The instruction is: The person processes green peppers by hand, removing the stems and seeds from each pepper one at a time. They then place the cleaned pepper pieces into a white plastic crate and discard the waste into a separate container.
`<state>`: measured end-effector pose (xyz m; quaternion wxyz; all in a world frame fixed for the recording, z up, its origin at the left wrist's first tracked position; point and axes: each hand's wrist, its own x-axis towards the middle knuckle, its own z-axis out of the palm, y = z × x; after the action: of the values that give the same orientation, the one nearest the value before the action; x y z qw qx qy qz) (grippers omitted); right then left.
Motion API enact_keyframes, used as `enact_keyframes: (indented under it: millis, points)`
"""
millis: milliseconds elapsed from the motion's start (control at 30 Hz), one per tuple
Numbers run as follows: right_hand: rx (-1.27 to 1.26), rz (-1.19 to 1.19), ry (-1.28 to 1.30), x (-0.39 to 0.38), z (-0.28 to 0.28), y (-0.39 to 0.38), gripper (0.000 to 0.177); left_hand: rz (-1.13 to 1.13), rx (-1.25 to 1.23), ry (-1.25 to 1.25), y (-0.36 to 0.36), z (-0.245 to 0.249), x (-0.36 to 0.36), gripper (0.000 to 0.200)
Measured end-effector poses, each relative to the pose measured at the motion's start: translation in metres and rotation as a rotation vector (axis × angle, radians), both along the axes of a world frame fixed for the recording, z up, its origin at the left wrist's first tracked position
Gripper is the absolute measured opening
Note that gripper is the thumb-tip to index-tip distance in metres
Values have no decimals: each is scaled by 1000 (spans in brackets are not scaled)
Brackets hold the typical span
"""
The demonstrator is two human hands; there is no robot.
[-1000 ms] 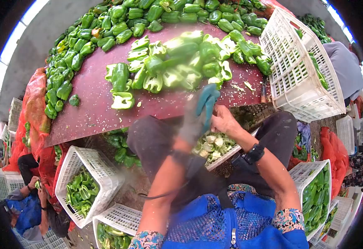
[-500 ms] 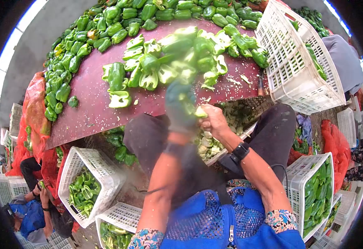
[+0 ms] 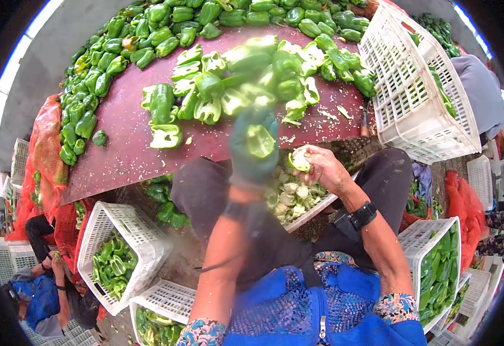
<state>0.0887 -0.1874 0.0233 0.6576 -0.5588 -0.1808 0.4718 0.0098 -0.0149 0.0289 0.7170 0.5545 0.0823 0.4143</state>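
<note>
My left hand [image 3: 253, 144], in a dark teal glove, is shut on a green bell pepper [image 3: 261, 140] held up in front of me, its cut side toward the camera. My right hand [image 3: 316, 164], bare with a black watch on the wrist, grips a pale pepper core [image 3: 298, 159] just right of the pepper. Both hands hover over a white tray of cut cores [image 3: 291, 199] resting on my lap. Behind them a dark red board [image 3: 126, 151] carries a heap of halved green peppers [image 3: 246, 75].
Whole green peppers [image 3: 99, 75] bank up along the board's far and left edges. A tall white crate [image 3: 416, 92] stands at right. White crates of pepper pieces sit lower left [image 3: 116, 259] and lower right [image 3: 439, 271]. Another person [image 3: 38, 300] crouches at bottom left.
My left hand turned the pepper so its hollow faces me. My right hand pulled away to the right with the pale core in it.
</note>
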Motion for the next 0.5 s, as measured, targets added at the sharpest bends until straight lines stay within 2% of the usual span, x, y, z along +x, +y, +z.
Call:
enact_keyframes:
  millis: [133, 333, 433, 467, 500]
  points:
    - [64, 81, 16, 0, 6, 1, 33, -9, 104, 28, 4, -3, -4, 53]
    - [285, 15, 235, -6, 15, 3, 31, 9, 162, 13, 4, 4, -11, 54]
    - [237, -71, 151, -4, 17, 4, 26, -283, 153, 96, 13, -11, -23, 53]
    - [156, -98, 31, -4, 18, 5, 23, -580, -665, 39, 15, -15, -18, 40]
    - [101, -88, -94, -2, 21, 6, 22, -517, -352, 103, 12, -8, -17, 37]
